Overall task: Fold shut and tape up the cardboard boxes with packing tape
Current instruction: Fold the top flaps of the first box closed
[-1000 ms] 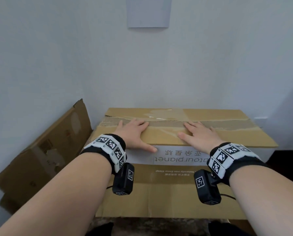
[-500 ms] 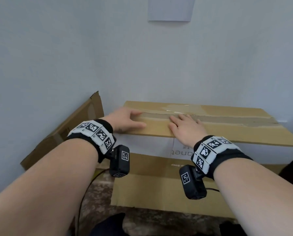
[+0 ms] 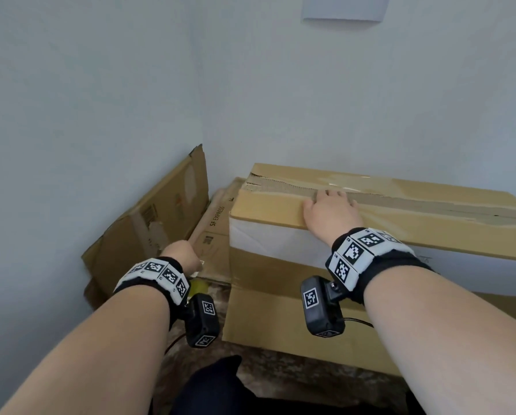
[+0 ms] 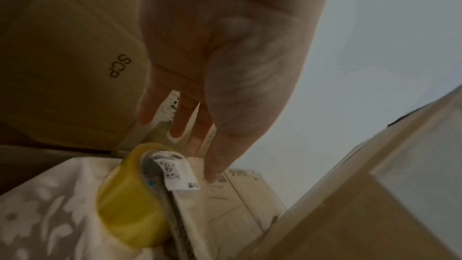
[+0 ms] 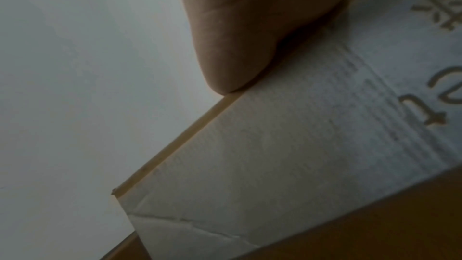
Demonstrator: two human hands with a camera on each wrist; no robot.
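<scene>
The right hand (image 3: 330, 212) lies flat on the top of the box (image 3: 280, 310), palm down near the front edge, its straight fingers reaching to the seam (image 3: 400, 200) where the two top flaps meet. The flaps are folded down. From the right wrist view the thumb (image 5: 230, 56) rests along the top front edge of the box, above its white printed band; this grip is wide and holds nothing.

The left hand (image 3: 180, 259) is off the box, low down at its left, over a flattened carton (image 3: 218, 232) printed "SF EXPRESS" that lies between the box and a cardboard sheet (image 3: 149, 223) leaning on the wall (image 3: 101, 100). The left wrist view shows the fingers (image 4: 180, 126) loosely spread and pointing downward, the thumb (image 4: 225, 145) extended beside them; they close on nothing, so this grip too is wide.

The tape roll (image 4: 132, 201), yellowish, stands on edge on a pale patterned cloth (image 4: 37, 215) just below the left fingertips, close to them but not touching as far as can be seen. A small white printed tag (image 4: 178, 175) hangs at its rim. In the head view only a yellow sliver of the roll (image 3: 198, 286) shows, under the left wrist and just beside the box's lower left corner.
</scene>
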